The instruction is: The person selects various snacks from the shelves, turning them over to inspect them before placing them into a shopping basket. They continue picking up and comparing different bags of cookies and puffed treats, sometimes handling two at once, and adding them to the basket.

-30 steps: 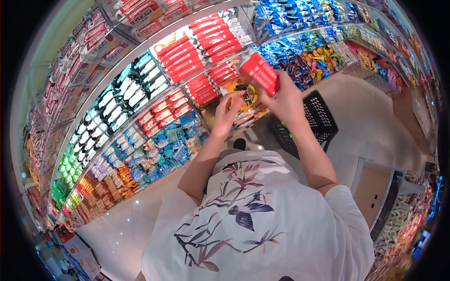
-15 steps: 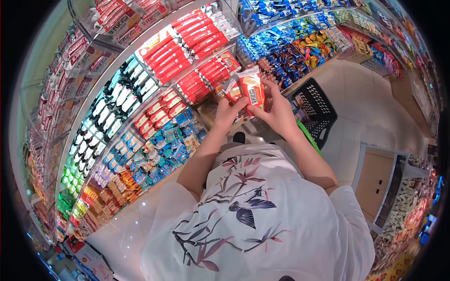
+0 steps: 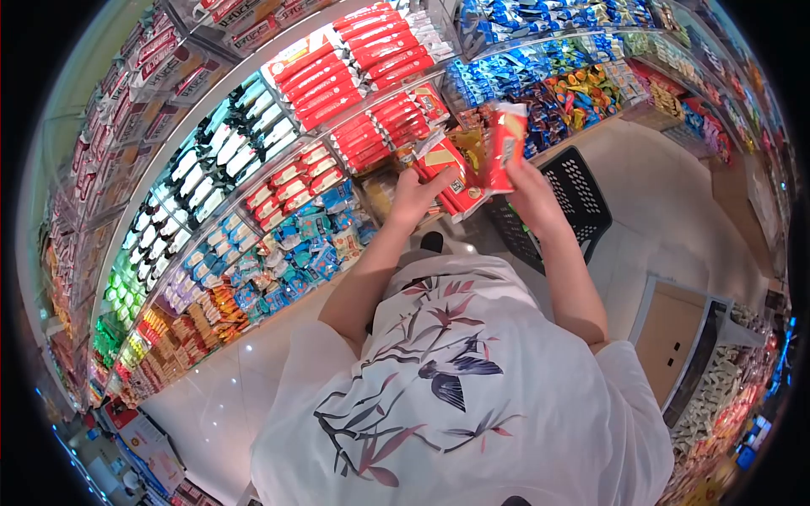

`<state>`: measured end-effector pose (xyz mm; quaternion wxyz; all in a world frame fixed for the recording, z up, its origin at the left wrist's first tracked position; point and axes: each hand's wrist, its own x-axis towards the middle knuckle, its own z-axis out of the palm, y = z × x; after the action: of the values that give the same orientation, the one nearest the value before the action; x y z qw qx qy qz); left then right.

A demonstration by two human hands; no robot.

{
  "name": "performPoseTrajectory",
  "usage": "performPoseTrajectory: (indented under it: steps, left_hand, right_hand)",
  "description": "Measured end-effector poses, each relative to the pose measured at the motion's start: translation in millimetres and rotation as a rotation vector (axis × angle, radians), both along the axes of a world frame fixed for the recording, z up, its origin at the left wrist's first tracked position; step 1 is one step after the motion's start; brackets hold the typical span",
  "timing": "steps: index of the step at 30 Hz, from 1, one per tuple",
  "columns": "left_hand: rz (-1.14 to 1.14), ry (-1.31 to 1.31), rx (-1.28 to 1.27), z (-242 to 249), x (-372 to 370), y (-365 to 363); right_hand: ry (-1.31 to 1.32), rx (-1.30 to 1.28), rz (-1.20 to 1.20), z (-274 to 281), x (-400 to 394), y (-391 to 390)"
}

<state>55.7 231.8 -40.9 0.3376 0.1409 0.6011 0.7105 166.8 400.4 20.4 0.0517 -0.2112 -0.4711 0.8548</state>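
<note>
My left hand (image 3: pixel 418 196) grips a red-and-cream snack packet (image 3: pixel 456 187), its thumb across the front near a black-and-white label; the layered edges look like more than one packet. In my right hand (image 3: pixel 531 192) a second red snack packet (image 3: pixel 508 143) stands nearly upright, a little blurred, with a pale crimped top. The two hands are apart, with a gap between the packets. Beyond them, red packets (image 3: pixel 359 142) of similar colour fill a clear shelf bin.
Below my right hand a black perforated shopping basket (image 3: pixel 574 194) is near the floor. Stepped shelves of wrapped snacks (image 3: pixel 224 160) curve around the left and front. Blue packets (image 3: pixel 498 80) fill bins ahead. A wooden cabinet (image 3: pixel 671 329) stands at the right on the tiled floor (image 3: pixel 645 198).
My right hand has moved away to the right with one packet, separating it from those in my left hand. The view has shifted slightly, and more of the basket shows.
</note>
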Motion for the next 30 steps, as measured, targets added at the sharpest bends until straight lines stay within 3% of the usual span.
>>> performPoseTrajectory:
  steps: [1, 4, 10, 14, 20, 22, 25, 26, 27, 28, 30]
  left_hand:
    - [-0.005, 0.021, -0.013, 0, 0, 2]
    - [0.032, 0.105, -0.023, -4, 0, 4]
    - [0.019, 0.279, -0.167, -10, -5, 3]
    - [0.043, 0.161, -0.143, 5, -1, 8]
    - [0.066, 0.170, -0.111, -3, -1, 10]
    - [0.093, 0.169, -0.085, 2, 2, 9]
    - [-0.017, 0.576, -0.344, -8, 6, 8]
    - [-0.034, 0.453, -0.252, -8, 11, 10]
    - [-0.059, 0.324, -0.166, -3, 16, 14]
    - [-0.089, 0.186, -0.089, -3, 20, 17]
    - [-0.127, 0.306, -0.153, -16, 24, 18]
  right_hand:
    - [0.004, 0.256, 0.137, 0, 0, -3]
    - [0.008, 0.420, 0.231, -10, 0, -11]
    - [0.003, 0.318, 0.097, -12, -1, -6]
    - [-0.054, 0.105, 0.027, -16, 3, 0]
    - [-0.063, 0.091, 0.034, -18, 5, -3]
    - [-0.024, 0.322, 0.062, -19, 4, -5]
    - [0.018, 0.801, 0.084, -17, 6, -21]
    - [0.037, 0.777, 0.147, -9, 9, -26]
    - [0.150, 0.949, 0.160, -22, 9, -28]
    - [0.086, 0.914, 0.187, -20, 15, -29]
    - [0.131, 0.860, 0.078, -25, 27, -30]
